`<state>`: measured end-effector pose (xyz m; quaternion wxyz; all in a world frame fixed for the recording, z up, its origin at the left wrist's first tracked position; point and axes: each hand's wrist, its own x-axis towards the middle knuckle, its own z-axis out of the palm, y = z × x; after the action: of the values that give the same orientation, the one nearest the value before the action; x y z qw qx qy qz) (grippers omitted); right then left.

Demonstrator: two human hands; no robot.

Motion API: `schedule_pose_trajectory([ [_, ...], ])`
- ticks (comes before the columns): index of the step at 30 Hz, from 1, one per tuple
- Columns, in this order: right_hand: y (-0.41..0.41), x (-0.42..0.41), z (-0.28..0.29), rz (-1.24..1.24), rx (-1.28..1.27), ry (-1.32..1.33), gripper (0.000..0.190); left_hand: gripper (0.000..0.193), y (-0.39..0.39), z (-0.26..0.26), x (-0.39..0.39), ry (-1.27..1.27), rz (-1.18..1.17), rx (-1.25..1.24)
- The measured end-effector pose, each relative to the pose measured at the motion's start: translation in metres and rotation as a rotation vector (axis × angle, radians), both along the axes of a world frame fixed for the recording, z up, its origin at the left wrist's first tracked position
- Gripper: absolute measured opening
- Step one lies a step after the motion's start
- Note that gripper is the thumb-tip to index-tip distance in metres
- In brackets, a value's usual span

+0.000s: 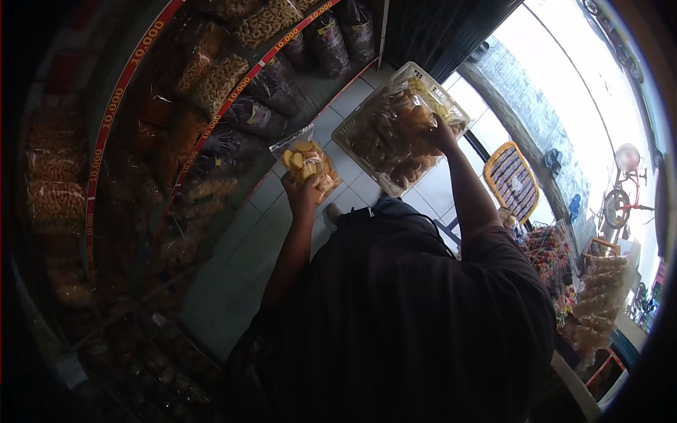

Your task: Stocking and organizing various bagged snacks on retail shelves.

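Observation:
My left hand holds a clear plastic bag of pale yellow snack pieces upright, between the shelves and the crate. My right hand reaches into a cream plastic crate and grips the side of a clear bag of brownish snacks. Its fingers are partly hidden by the wrist and the bag. More bags of round brown snacks fill the crate around it. A bag of yellow-green snacks lies at the far end of the crate.
Curved-looking shelves with red price strips stand at left, stacked with bagged snacks. Dark bags fill the lower shelf. White floor tiles run beneath. At right are a striped doormat, hanging snack packs and a red bicycle outside.

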<state>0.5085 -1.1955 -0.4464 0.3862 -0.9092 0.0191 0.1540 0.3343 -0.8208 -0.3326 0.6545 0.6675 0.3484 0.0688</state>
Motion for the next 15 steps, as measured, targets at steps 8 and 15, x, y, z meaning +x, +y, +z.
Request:
schedule_pose_trajectory([
  [8,-0.007,-0.008,0.027,-0.029,-0.051,-0.142,0.088,0.063,-0.063,-0.082,0.049,0.229,0.058,0.167],
  [15,-0.011,-0.034,0.028,-0.05,0.042,-0.115,0.076,0.061,-0.11,-0.111,0.089,0.408,-0.031,0.381],
])
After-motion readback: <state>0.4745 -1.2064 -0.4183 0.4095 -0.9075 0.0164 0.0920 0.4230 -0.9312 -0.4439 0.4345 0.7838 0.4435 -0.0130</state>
